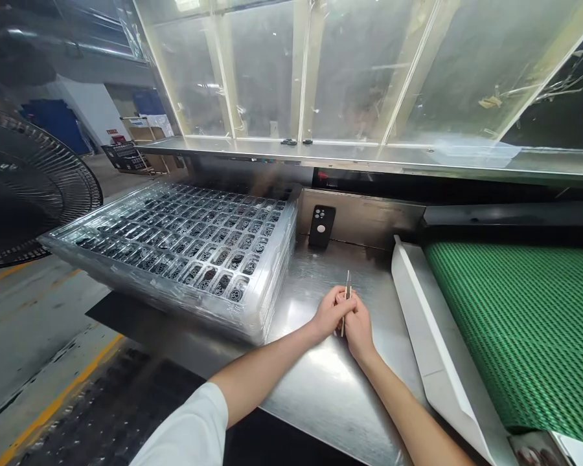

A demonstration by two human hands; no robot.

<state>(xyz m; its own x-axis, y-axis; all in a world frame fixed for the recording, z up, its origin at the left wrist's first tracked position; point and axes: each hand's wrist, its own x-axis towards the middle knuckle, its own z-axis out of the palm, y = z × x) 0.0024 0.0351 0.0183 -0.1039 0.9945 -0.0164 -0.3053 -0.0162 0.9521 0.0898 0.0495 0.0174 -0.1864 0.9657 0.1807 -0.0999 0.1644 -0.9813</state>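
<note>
A white sleeve (189, 421) is nearest in the head view, at seven o'clock. Between four and five o'clock, the left hand (331, 313) and right hand (360, 325) close together around a slim tool (348, 292), narrow tip up. It looks light, stiff, perhaps smooth; best held low, clear of the tip. Stacked trays (266, 281) sit at nine o'clock.

1 slim tool (348, 292), pale-sided with a narrow grey tip, roughly upright between clasped fingers (350, 303)
</note>
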